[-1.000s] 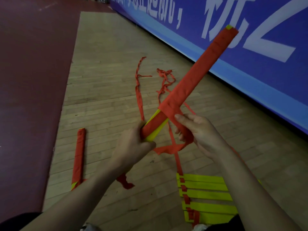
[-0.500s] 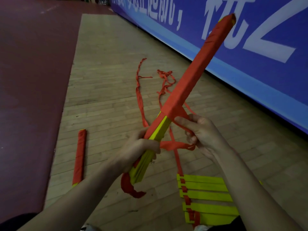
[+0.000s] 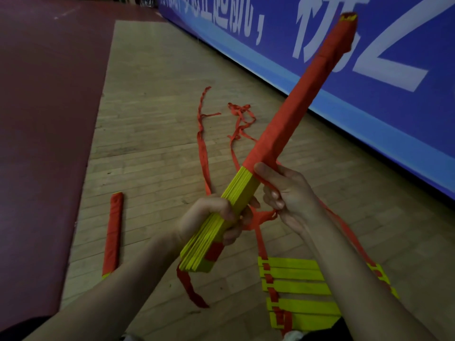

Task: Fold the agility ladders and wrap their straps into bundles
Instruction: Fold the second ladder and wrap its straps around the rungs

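— Left hand grips the yellow end of the folded ladder. Right hand pinches the red strap beside it, thumb on the wrap's edge.
— What changed?
— The left hand slid down, so more yellow shows. I think the next turns go there; it is over half wrapped.
— How many things?
— One ladder held up in the air, one finished bundle on the floor, one flat ladder, two loose straps

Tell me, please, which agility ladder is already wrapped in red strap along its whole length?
The slim red bundle lying on the wooden floor at left. The held bundle shows bare yellow rungs; the flat yellow ladder at lower right is unwrapped.
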